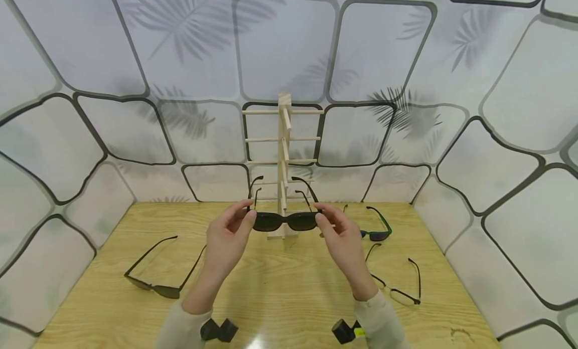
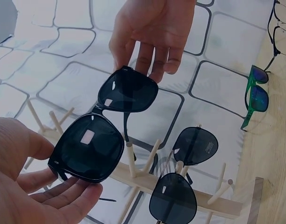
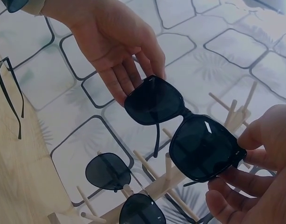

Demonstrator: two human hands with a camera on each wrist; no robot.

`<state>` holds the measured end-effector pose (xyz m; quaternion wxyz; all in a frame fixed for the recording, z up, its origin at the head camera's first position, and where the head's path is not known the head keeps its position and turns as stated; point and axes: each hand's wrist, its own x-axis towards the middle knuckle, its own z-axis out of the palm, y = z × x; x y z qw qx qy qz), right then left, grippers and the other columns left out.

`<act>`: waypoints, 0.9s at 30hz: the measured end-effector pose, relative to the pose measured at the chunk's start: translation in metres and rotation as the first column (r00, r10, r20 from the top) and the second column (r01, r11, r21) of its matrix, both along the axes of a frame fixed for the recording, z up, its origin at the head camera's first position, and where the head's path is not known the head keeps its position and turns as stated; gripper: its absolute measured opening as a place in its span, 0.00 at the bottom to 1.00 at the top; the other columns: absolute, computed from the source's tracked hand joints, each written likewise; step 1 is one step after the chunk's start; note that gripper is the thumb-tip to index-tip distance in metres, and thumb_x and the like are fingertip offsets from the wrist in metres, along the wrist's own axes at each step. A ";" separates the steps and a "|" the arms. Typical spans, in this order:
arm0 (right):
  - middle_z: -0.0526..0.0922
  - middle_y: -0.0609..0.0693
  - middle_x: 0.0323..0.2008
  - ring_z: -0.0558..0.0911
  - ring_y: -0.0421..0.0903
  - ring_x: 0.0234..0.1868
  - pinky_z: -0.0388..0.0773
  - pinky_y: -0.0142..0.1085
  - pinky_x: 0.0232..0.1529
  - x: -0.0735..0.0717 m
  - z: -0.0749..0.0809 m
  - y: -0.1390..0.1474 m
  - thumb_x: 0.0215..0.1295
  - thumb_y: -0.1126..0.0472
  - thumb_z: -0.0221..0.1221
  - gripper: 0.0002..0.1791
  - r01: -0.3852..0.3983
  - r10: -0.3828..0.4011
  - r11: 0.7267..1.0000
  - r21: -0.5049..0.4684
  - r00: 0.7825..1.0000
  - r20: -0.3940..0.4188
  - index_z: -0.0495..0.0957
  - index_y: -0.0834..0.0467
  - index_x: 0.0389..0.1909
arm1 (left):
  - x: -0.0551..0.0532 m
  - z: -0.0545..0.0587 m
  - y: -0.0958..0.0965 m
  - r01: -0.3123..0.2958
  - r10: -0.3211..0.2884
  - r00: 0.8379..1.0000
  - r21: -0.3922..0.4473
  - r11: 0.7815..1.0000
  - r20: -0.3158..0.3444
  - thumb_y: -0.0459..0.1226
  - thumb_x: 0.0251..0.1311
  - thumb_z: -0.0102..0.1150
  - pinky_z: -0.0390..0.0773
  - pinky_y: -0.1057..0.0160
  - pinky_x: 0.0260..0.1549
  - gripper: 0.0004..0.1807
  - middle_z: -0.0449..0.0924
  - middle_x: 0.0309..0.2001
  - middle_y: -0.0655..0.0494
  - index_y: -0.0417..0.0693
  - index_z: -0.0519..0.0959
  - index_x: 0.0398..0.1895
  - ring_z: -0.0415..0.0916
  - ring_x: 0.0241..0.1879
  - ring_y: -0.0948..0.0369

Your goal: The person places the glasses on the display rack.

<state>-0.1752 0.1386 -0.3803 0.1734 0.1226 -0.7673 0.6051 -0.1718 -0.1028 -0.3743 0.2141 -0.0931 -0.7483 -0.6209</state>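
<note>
Left hand (image 1: 230, 233): partly closed, thumb and fingers bent, pinching the left front corner of the black sunglasses (image 1: 284, 221)
Right hand (image 1: 339, 236): partly closed likewise, pinching the right front corner between thumb and fingers
Black sunglasses: held level above the table (image 1: 280, 289), just in front of the wooden stand (image 1: 280, 158), earpieces unfolded and pointing away; cannot tell whether touching a peg
Wooden stand: upright near the back wall (image 1: 286, 48), pegs sticking out sideways and forward
Sunglasses on the stand (image 2: 173, 198): dark lenses, bridge on a low peg
Sunglasses at left (image 1: 167, 291): on the table beside the left forearm, earpieces unfolded
Green sunglasses (image 1: 378, 235): on the table, right of the right hand, partly hidden
Clear glasses (image 1: 399, 295): dark-topped, on the table beside the right forearm, nearer than the green pair
</note>
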 end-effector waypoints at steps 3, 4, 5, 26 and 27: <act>0.84 0.56 0.43 0.80 0.39 0.36 0.82 0.37 0.36 -0.002 0.001 0.002 0.72 0.59 0.59 0.15 0.005 -0.005 1.000 0.001 1.000 -0.002 0.81 0.57 0.56 | -0.002 0.001 0.002 -0.004 0.004 1.000 -0.020 1.000 0.006 0.37 0.66 0.64 0.76 0.70 0.32 0.15 0.85 0.40 0.49 0.50 0.83 0.55 0.79 0.33 0.64; 0.84 0.57 0.43 0.80 0.39 0.35 0.82 0.37 0.36 -0.003 0.001 0.002 0.72 0.59 0.59 0.15 0.008 -0.008 1.000 0.002 1.000 -0.004 0.81 0.57 0.57 | -0.003 0.002 0.002 -0.002 0.003 1.000 -0.028 1.000 0.008 0.38 0.66 0.64 0.77 0.70 0.34 0.15 0.85 0.41 0.50 0.51 0.83 0.55 0.80 0.35 0.64; 0.84 0.57 0.43 0.80 0.39 0.35 0.82 0.36 0.35 -0.004 0.001 0.003 0.72 0.59 0.59 0.15 0.010 -0.010 1.000 0.003 1.000 -0.006 0.81 0.58 0.57 | -0.004 0.002 0.003 0.001 0.000 1.000 -0.032 0.999 0.010 0.39 0.66 0.63 0.78 0.70 0.36 0.15 0.85 0.42 0.50 0.51 0.83 0.55 0.81 0.36 0.63; 0.83 0.55 0.45 0.80 0.45 0.39 0.82 0.44 0.38 -0.030 -0.003 0.008 0.74 0.53 0.57 0.16 -0.012 0.012 1.000 -0.002 0.998 0.064 0.80 0.51 0.59 | -0.026 -0.001 0.004 0.028 -0.025 0.998 -0.054 0.998 0.055 0.41 0.70 0.59 0.78 0.72 0.40 0.16 0.85 0.47 0.45 0.51 0.81 0.58 0.84 0.45 0.53; 0.83 0.56 0.45 0.80 0.45 0.39 0.82 0.42 0.38 -0.030 -0.003 0.007 0.74 0.53 0.57 0.16 -0.013 0.013 1.000 -0.002 0.998 0.064 0.80 0.51 0.59 | -0.027 0.000 0.004 0.031 -0.028 0.998 -0.049 0.998 0.054 0.41 0.70 0.59 0.78 0.72 0.40 0.16 0.85 0.47 0.45 0.51 0.81 0.58 0.84 0.45 0.53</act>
